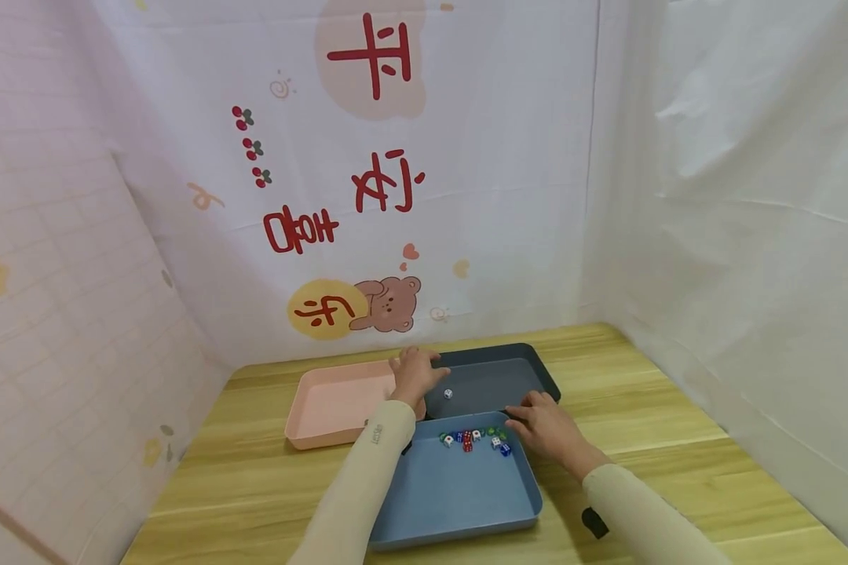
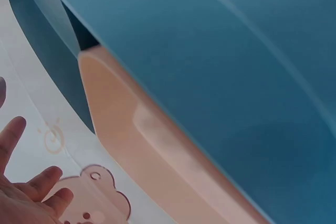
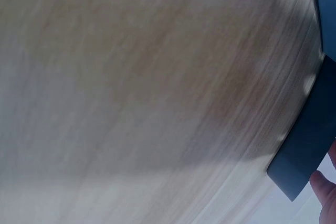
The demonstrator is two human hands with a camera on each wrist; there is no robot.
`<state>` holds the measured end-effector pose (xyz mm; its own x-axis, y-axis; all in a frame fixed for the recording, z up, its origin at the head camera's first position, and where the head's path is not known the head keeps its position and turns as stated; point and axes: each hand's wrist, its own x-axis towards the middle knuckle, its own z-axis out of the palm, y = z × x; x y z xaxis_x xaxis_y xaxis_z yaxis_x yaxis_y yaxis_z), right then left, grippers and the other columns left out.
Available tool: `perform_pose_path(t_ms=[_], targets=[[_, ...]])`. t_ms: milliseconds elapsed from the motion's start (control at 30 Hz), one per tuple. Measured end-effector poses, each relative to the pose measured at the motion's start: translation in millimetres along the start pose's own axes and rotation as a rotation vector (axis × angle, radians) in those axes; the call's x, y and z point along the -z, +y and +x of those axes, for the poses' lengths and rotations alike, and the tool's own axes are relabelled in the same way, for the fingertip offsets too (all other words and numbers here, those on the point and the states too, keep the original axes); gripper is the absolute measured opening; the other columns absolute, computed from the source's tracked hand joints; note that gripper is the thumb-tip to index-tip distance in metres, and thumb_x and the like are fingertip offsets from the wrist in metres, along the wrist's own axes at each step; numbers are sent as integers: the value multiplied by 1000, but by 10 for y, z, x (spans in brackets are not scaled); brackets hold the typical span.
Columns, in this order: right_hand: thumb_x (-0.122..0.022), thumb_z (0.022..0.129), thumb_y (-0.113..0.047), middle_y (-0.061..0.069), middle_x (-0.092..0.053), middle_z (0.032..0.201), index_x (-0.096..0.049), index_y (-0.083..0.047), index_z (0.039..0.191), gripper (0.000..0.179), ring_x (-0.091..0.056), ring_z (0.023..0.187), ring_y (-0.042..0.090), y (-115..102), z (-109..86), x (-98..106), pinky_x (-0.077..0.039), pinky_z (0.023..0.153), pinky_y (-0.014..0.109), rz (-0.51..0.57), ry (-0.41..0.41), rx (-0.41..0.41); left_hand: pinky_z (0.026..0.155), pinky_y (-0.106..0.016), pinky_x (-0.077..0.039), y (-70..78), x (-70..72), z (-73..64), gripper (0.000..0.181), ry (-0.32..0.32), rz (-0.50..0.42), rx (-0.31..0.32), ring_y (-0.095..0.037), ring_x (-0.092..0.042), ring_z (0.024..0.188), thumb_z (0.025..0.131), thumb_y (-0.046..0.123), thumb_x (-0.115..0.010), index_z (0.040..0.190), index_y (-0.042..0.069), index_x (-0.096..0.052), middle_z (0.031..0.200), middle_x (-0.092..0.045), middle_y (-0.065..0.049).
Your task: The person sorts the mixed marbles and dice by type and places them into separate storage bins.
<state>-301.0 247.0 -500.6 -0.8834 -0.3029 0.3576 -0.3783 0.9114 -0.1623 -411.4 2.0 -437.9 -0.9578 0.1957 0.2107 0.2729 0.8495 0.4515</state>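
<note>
My left hand (image 1: 417, 375) is over the place where the pink tray (image 1: 325, 435) meets the dark blue-grey tray (image 1: 495, 377), its fingers spread and nothing in them. One white die (image 1: 448, 394) lies in the dark tray, just below that hand. At the far right corner of the lighter blue tray (image 1: 459, 502), my right hand (image 1: 547, 424) reaches in with relaxed fingers. In the right wrist view its fingertips (image 3: 319, 182) are right at the dark tray's edge. Several dice, red (image 1: 468, 446), white (image 1: 495, 442), green (image 1: 492, 431) and blue (image 1: 505, 450), lie along the blue tray's far side.
All three trays sit close together on a wood-patterned table (image 1: 650, 455). White printed cloth (image 1: 495, 196) hangs behind the table, with more cloth on both sides. A small black item (image 1: 594, 523) shows under the right forearm.
</note>
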Motion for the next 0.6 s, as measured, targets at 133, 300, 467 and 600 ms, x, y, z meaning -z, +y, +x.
perform_pose_path(t_ms=[133, 300, 467, 600], targets=[[-67, 95, -32, 11, -59, 103, -72, -10, 123, 36, -51, 91, 26, 11, 5, -7, -50, 77, 42, -2, 1, 1, 108, -63, -17, -59, 54, -37, 42, -3, -12, 4, -34, -38, 131, 89, 39, -74, 124, 15, -71, 130, -57, -13], [-67, 95, -32, 11, -59, 105, -72, -10, 123, 35, -52, 93, 27, 25, 4, -18, -51, 78, 43, -2, 9, 3, 111, -65, -14, -101, 102, -86, 41, -3, -38, -12, -35, -40, 132, 89, 38, -74, 123, 15, -71, 133, -57, -13], [-67, 95, -32, 11, -59, 105, -73, -11, 122, 35, -52, 93, 27, 27, 1, -19, -51, 79, 43, 2, 12, 6, 112, -64, -14, -121, 128, -105, 41, -7, -113, -15, -36, -42, 129, 89, 35, -75, 124, 14, -71, 135, -55, -15], [-67, 96, -33, 11, -59, 104, -72, -10, 123, 36, -52, 92, 27, 30, -6, -10, -51, 79, 43, -2, 5, 8, 111, -60, -20, -117, 144, -121, 42, -19, -185, -15, -36, -42, 130, 89, 37, -75, 124, 16, -71, 138, -53, -14]])
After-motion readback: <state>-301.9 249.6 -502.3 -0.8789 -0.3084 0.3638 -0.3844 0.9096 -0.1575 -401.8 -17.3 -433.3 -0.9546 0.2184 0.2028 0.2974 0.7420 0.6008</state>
